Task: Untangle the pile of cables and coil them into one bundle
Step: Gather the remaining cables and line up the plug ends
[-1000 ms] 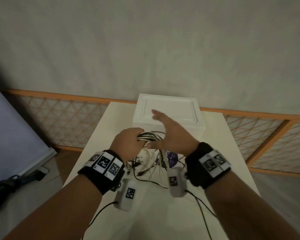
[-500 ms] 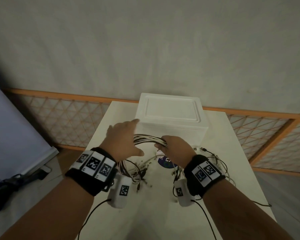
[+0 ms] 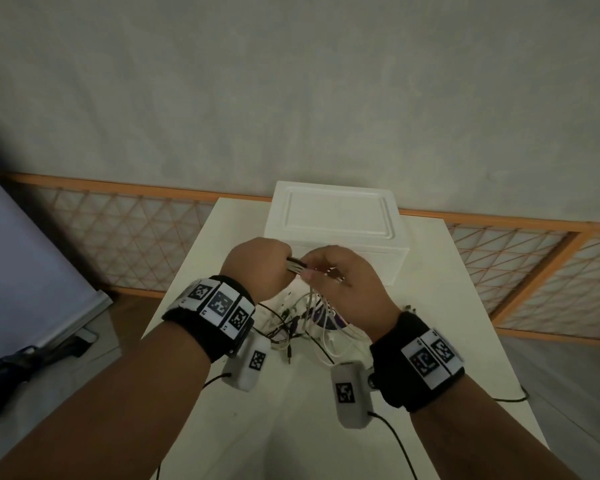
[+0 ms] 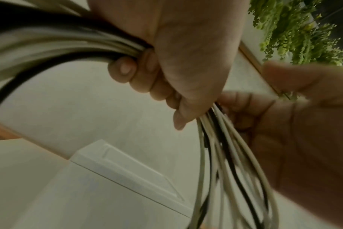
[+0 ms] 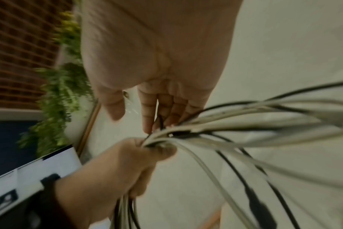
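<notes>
White and black cables (image 3: pixel 297 266) are being held up above the table (image 3: pixel 440 306), gathered into one bunch between both hands, in front of the box (image 3: pixel 336 216). The left hand (image 3: pixel 260 268) is clenching the bunch in a full fist, fingers (image 4: pixel 123 68) curling round it. The right hand (image 3: pixel 343 285) is touching the bunch just right of that fist with nearly straight fingers (image 5: pixel 149 111); the thumb is standing apart, not pinching. Between the hands the bunch is running left to right; from each hand the strands are bending down in loops (image 4: pixel 221 170) and spreading apart. Loose ends and plugs (image 3: pixel 291 327) are lying tangled on the table under the hands, near a purple disc (image 3: pixel 323 317). The box is sitting at the table's far edge, just beyond the knuckles. Bare tabletop is lying open to the right and on the near side; the left edge is running close beside the left wrist.
</notes>
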A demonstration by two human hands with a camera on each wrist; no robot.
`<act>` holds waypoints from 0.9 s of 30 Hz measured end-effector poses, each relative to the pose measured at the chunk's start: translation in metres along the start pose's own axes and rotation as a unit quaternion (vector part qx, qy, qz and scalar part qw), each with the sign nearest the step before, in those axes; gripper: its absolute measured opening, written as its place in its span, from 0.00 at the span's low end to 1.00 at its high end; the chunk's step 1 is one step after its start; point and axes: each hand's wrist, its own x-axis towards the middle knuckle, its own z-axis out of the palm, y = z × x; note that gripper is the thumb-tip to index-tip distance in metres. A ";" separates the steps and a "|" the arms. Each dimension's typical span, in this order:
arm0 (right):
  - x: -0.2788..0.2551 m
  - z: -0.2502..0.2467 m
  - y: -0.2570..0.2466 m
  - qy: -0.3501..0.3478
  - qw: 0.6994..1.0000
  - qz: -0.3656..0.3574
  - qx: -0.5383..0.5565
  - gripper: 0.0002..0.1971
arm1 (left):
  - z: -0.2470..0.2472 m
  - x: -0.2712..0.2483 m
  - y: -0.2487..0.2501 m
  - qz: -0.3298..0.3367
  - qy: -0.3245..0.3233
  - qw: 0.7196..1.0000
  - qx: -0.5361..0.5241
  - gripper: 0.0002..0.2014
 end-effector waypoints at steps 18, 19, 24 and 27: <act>-0.030 0.002 0.111 -0.064 0.926 0.345 -0.136 0.24 | -0.084 0.010 -0.036 -0.018 0.125 0.992 -0.028 0.08; -0.040 -0.005 0.120 -0.055 0.921 0.359 -0.141 0.25 | -0.086 0.010 -0.043 -0.028 0.120 0.992 -0.025 0.09; -0.088 -0.056 0.150 -0.031 0.884 0.466 -0.018 0.43 | -0.088 0.011 -0.060 -0.048 0.107 0.992 -0.036 0.17; -0.106 -0.088 0.171 0.057 0.847 0.528 0.025 0.49 | -0.091 0.017 -0.061 -0.052 0.138 0.987 -0.061 0.09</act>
